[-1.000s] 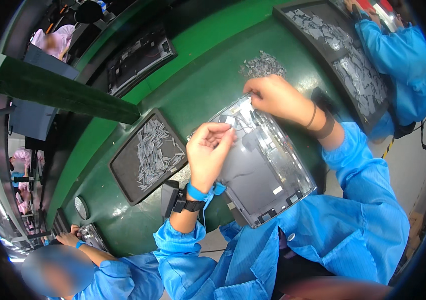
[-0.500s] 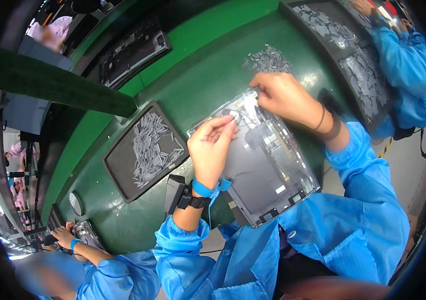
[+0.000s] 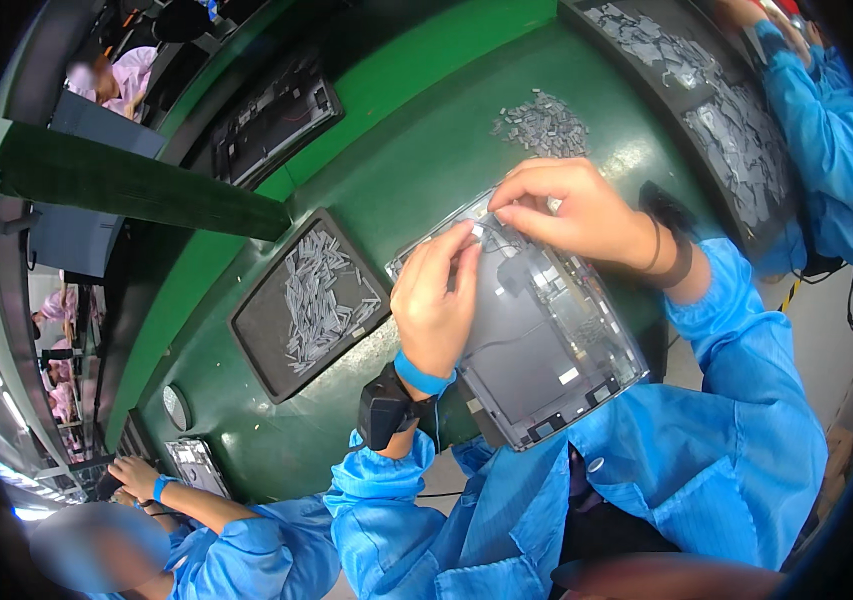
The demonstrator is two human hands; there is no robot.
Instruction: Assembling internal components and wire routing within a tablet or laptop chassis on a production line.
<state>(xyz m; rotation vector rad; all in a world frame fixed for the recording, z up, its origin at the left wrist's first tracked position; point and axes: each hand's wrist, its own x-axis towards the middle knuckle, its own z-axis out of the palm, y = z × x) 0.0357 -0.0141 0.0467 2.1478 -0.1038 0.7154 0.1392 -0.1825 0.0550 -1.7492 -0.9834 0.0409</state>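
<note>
An opened laptop chassis point(image 3: 506, 345), dark grey with exposed parts along its right side, lies tilted on the green table, its near edge close to my body. Over its far end, my left hand point(image 3: 434, 300) has thumb and forefinger drawn together beside a small whitish spot; whatever is between them is too small to name. Close by, my right hand point(image 3: 571, 215) bends over the far edge of the chassis with thumb and forefinger pinched, and their tips hide what they hold. A blue band and a black device sit on my left wrist.
Left of the chassis is a black tray point(image 3: 264, 370) of thin grey strips point(image 3: 318, 300). Small grey pieces point(image 3: 543, 125) are heaped beyond my right hand. A long dark tray point(image 3: 681, 110) of flat grey pieces stands right. A green post point(image 3: 136, 185) rises left; co-workers sit on both sides.
My right hand has moved left along the far edge, closer to my left hand. My left hand has tilted, its fingers straighter. The whole view has shifted slightly.
</note>
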